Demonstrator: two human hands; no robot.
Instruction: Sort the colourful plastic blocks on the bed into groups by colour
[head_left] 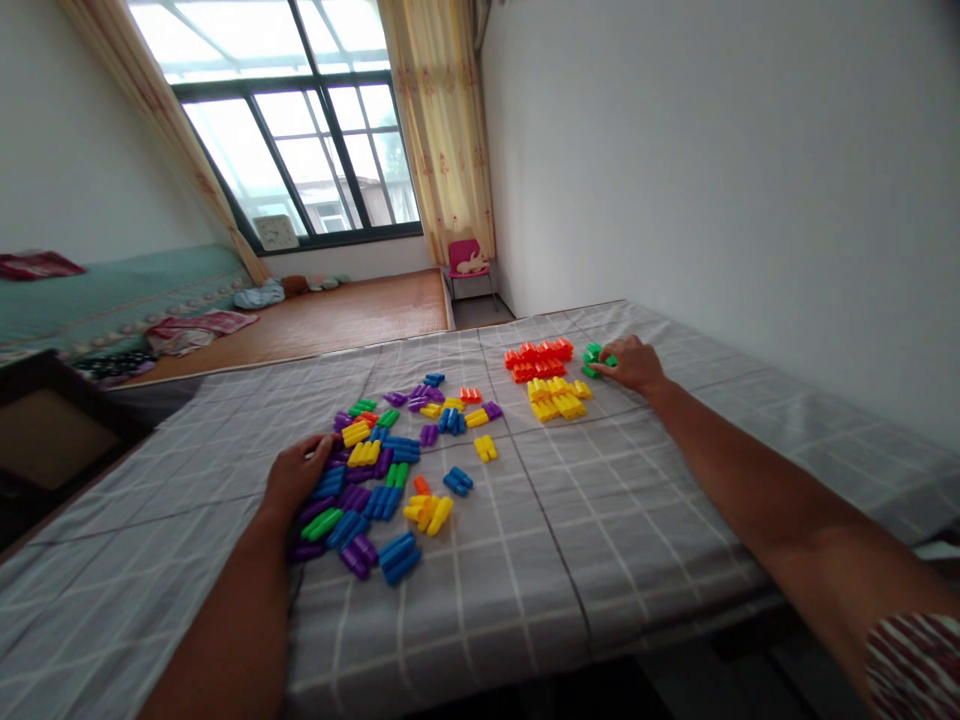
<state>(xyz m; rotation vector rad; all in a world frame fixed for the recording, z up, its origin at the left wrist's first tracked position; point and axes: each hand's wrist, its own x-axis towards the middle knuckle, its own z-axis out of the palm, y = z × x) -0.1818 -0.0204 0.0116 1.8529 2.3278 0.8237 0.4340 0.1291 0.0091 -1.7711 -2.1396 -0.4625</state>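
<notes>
Patterned sleeve (911,662); left hand (298,472) half-open by mixed pieces (364,454), right hand (634,365) at green pieces (592,354), grip unclear.

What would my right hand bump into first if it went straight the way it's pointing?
The green pieces, right at the fingertips of your right hand. Past them, the orange rows or the yellow ones look next, though depth is hard to judge from this one view.
</notes>
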